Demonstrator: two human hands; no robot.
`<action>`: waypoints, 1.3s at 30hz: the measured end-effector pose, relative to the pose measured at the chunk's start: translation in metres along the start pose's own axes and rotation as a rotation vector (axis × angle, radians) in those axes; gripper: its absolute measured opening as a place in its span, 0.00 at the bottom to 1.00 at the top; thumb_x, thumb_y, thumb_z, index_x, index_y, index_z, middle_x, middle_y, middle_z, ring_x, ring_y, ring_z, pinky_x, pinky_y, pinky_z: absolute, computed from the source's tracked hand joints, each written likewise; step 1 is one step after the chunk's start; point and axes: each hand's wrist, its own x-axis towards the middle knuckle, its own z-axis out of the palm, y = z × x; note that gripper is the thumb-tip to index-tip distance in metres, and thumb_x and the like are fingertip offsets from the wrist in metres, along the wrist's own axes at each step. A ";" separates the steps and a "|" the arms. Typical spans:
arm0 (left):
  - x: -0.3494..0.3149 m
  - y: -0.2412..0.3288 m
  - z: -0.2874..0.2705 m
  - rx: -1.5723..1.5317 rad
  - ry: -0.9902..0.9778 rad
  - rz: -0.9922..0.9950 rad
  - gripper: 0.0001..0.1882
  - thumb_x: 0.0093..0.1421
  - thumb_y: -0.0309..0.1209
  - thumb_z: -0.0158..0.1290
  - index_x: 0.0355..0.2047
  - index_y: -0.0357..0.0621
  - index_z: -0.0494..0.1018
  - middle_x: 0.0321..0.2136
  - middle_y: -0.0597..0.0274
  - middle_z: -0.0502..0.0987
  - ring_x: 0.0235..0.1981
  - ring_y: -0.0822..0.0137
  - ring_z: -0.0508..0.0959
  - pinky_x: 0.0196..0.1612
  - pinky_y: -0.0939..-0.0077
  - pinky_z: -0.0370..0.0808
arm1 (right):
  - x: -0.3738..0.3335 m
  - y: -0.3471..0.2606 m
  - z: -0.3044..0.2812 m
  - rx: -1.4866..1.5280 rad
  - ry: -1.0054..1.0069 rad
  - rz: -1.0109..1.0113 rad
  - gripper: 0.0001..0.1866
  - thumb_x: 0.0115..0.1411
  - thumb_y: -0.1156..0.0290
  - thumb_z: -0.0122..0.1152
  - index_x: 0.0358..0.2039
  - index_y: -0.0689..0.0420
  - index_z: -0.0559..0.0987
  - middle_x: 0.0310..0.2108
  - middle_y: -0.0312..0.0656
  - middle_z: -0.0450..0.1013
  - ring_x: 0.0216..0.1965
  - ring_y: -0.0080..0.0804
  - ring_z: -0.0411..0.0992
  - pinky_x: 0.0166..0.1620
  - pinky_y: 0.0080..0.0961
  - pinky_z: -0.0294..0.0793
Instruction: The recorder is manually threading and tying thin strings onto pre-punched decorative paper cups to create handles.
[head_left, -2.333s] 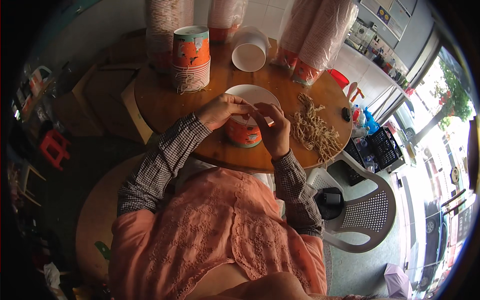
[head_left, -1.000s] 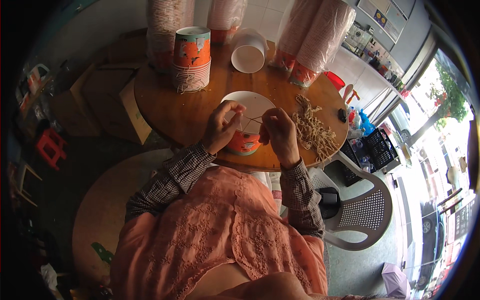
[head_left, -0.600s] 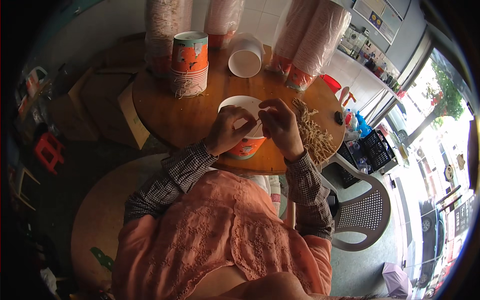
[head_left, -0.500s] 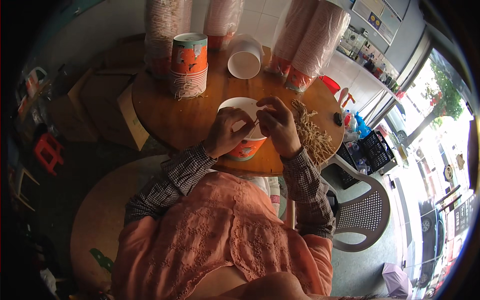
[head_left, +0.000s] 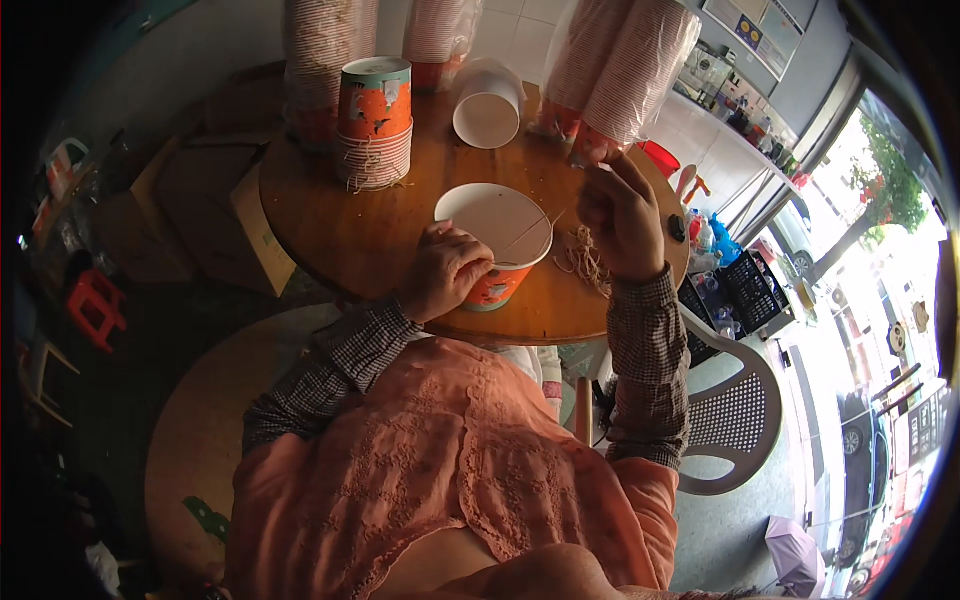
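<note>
At the round wooden table (head_left: 325,235) we note an orange-patterned paper tub (head_left: 497,290), upright near the front edge, its white mouth open. The left hand (head_left: 446,270) lies at the tub's near-left rim, fingers bent and close together; whether they clamp rim or string, we cannot tell. A thin strand (head_left: 556,217) crosses the tub's right rim. The right hand (head_left: 622,218) is raised right of the tub, fingers curled; we cannot tell if the fingertips meet or hold anything. We see a string heap (head_left: 582,260) partly behind it. Farther back, an upside-down tub stack (head_left: 377,110) stands left of a tipped white tub (head_left: 487,120).
</note>
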 end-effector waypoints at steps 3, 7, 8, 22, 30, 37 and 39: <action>0.009 -0.021 -0.015 0.163 -0.069 0.125 0.03 0.53 0.28 0.56 0.29 0.50 0.73 0.29 0.68 0.75 0.39 0.65 0.75 0.53 0.61 0.62 | -0.012 -0.022 -0.010 0.206 -0.249 0.239 0.07 0.65 0.74 0.49 0.43 0.55 0.70 0.24 0.32 0.64 0.18 0.18 0.59 0.20 0.13 0.60; 0.020 -0.029 -0.041 0.244 0.093 0.118 0.08 0.52 0.25 0.56 0.35 0.45 0.76 0.35 0.60 0.77 0.41 0.59 0.75 0.51 0.65 0.66 | -0.027 -0.029 -0.002 0.167 -0.223 0.140 0.08 0.65 0.73 0.48 0.44 0.56 0.71 0.28 0.36 0.70 0.20 0.19 0.65 0.20 0.13 0.64; 0.019 -0.025 -0.042 0.245 0.092 0.121 0.08 0.52 0.25 0.56 0.35 0.45 0.76 0.35 0.60 0.77 0.41 0.59 0.75 0.51 0.65 0.66 | -0.031 -0.025 0.003 0.153 -0.218 0.148 0.08 0.65 0.73 0.49 0.44 0.56 0.72 0.29 0.36 0.71 0.21 0.19 0.67 0.21 0.13 0.67; -0.003 0.062 -0.038 -1.638 -0.188 -0.834 0.18 0.67 0.39 0.45 0.45 0.34 0.71 0.39 0.59 0.75 0.40 0.70 0.76 0.48 0.72 0.73 | -0.044 0.024 0.013 0.300 -0.223 0.212 0.08 0.66 0.73 0.48 0.44 0.58 0.73 0.33 0.38 0.73 0.27 0.21 0.73 0.29 0.16 0.76; -0.001 0.063 -0.040 -0.959 -0.369 -0.566 0.11 0.64 0.32 0.51 0.35 0.33 0.73 0.24 0.63 0.75 0.25 0.72 0.76 0.34 0.78 0.74 | -0.088 0.066 -0.033 -0.679 0.044 0.061 0.13 0.65 0.72 0.48 0.47 0.63 0.72 0.35 0.40 0.74 0.25 0.21 0.74 0.27 0.16 0.73; 0.003 0.076 -0.034 -0.361 -0.309 -0.114 0.07 0.58 0.28 0.53 0.30 0.35 0.72 0.22 0.50 0.75 0.25 0.54 0.78 0.28 0.68 0.72 | -0.119 0.060 0.012 -0.215 -0.152 0.215 0.16 0.68 0.64 0.47 0.46 0.65 0.69 0.29 0.40 0.73 0.25 0.22 0.74 0.28 0.15 0.73; 0.001 0.077 -0.034 -0.297 -0.244 -0.056 0.07 0.57 0.27 0.54 0.29 0.34 0.72 0.23 0.49 0.75 0.25 0.53 0.78 0.28 0.68 0.72 | -0.121 0.072 0.009 -0.250 -0.217 0.144 0.14 0.67 0.66 0.49 0.45 0.65 0.69 0.29 0.39 0.73 0.25 0.20 0.72 0.28 0.15 0.72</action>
